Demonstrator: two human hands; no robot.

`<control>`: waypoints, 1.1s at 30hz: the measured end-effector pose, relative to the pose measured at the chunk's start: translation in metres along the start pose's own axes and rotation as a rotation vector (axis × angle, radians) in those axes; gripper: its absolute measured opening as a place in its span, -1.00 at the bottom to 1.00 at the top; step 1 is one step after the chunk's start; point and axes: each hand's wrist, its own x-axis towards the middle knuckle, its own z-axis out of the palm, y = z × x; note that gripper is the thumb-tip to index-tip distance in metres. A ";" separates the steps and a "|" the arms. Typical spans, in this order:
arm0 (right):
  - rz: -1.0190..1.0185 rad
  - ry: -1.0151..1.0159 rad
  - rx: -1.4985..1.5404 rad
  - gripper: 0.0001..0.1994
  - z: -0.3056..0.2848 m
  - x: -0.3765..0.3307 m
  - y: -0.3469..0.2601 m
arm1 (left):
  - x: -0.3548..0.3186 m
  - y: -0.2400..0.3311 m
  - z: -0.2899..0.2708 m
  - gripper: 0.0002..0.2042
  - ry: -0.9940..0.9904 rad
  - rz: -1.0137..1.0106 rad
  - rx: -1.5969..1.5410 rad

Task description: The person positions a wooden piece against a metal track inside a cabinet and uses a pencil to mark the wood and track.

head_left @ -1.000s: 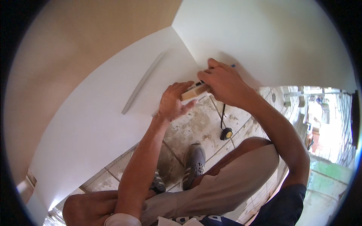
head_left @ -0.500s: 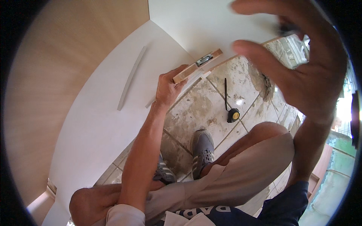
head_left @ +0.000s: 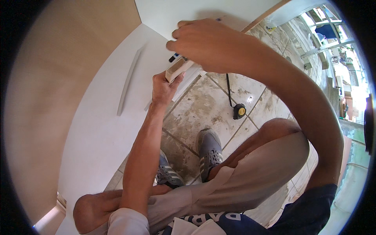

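My left hand (head_left: pixel 163 88) grips a short wooden spirit level (head_left: pixel 177 67) and holds it against the edge of a white cabinet panel (head_left: pixel 98 117). My right hand (head_left: pixel 205 43) hovers right over the level's far end, fingers closed around a dark marker (head_left: pixel 173 57) whose tip pokes out to the left. A long grey handle (head_left: pixel 127 82) is fixed to the white panel left of my left hand. The far end of the level is hidden under my right hand.
A yellow and black tape measure (head_left: pixel 239 111) with its strap lies on the stained tile floor (head_left: pixel 203 109). My grey shoes (head_left: pixel 209 150) and bent knees fill the lower middle. A beige wall (head_left: pixel 51 98) rises at left; cluttered railings (head_left: pixel 333 47) stand at far right.
My right hand, raised close to the camera half a second ago, has come back down onto the level's far end. The left hand stays on the level.
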 end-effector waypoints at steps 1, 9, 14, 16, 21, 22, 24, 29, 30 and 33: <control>0.007 -0.053 0.012 -0.76 0.008 0.013 0.000 | -0.001 0.000 -0.002 -0.77 0.002 -0.019 0.005; 0.005 -0.024 0.026 -0.85 0.038 0.018 0.003 | -0.002 -0.002 0.001 -0.76 0.007 -0.043 -0.019; 0.032 -0.073 -0.043 -0.88 0.031 0.022 -0.005 | -0.001 0.003 -0.002 -0.73 -0.011 -0.047 0.037; 0.020 -0.060 -0.042 -0.88 0.029 0.022 -0.005 | -0.001 0.004 -0.001 -0.73 -0.006 -0.069 -0.005; 0.028 -0.035 -0.043 -0.86 0.033 0.021 -0.004 | -0.001 0.004 -0.002 -0.74 -0.005 -0.067 -0.001; 0.025 -0.041 -0.051 -0.85 0.035 0.023 -0.003 | -0.001 0.003 -0.001 -0.75 -0.002 -0.068 -0.001; 0.021 -0.035 -0.060 -0.84 0.039 0.023 -0.002 | -0.001 0.003 -0.001 -0.73 -0.014 -0.078 0.003; 0.015 -0.014 -0.056 -0.81 0.034 0.021 -0.005 | -0.001 0.003 -0.005 -0.68 -0.047 -0.121 0.028; 0.018 -0.018 -0.064 -0.81 0.035 0.022 -0.006 | -0.001 0.002 -0.005 -0.68 -0.040 -0.102 0.023; 0.017 -0.008 -0.070 -0.82 0.039 0.023 -0.004 | -0.001 -0.001 -0.004 -0.69 -0.029 -0.071 0.011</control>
